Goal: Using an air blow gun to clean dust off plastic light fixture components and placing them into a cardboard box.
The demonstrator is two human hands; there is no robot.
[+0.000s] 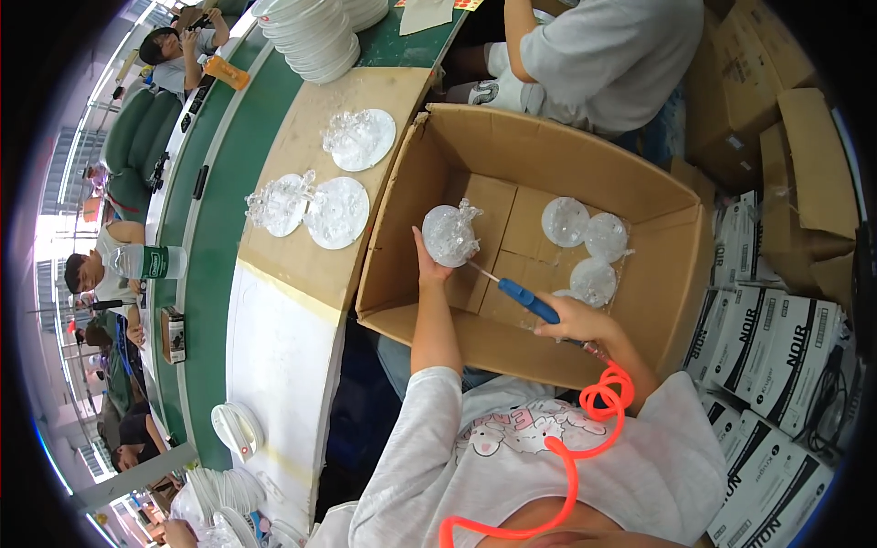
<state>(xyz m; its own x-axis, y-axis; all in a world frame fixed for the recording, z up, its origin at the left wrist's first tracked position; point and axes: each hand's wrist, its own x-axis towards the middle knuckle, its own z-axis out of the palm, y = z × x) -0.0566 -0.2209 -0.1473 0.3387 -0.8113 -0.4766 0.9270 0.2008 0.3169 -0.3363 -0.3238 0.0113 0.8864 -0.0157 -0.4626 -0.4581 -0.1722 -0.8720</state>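
My left hand [432,262] holds a round clear plastic piece [448,236] with small knobbly shapes on its edge, over the left part of an open cardboard box [557,151]. My right hand [577,320] is closed around a blue air blow gun [528,300] with a thin metal nozzle. The nozzle's tip points at the lower edge of the plastic piece; I cannot tell whether it touches. From the gun's rear runs a coiled orange-red air hose [571,475] across my shirt. Several similar clear discs [592,281] lie inside the box on the right.
Left of the box, clear discs [336,213] lie on a tan board [301,119] on the bench. Stacked white plates [311,41] stand beyond. A co-worker in a grey shirt [612,64] sits across the box. Packed cartons [767,356] line the right side. A green conveyor [215,210] runs at left.
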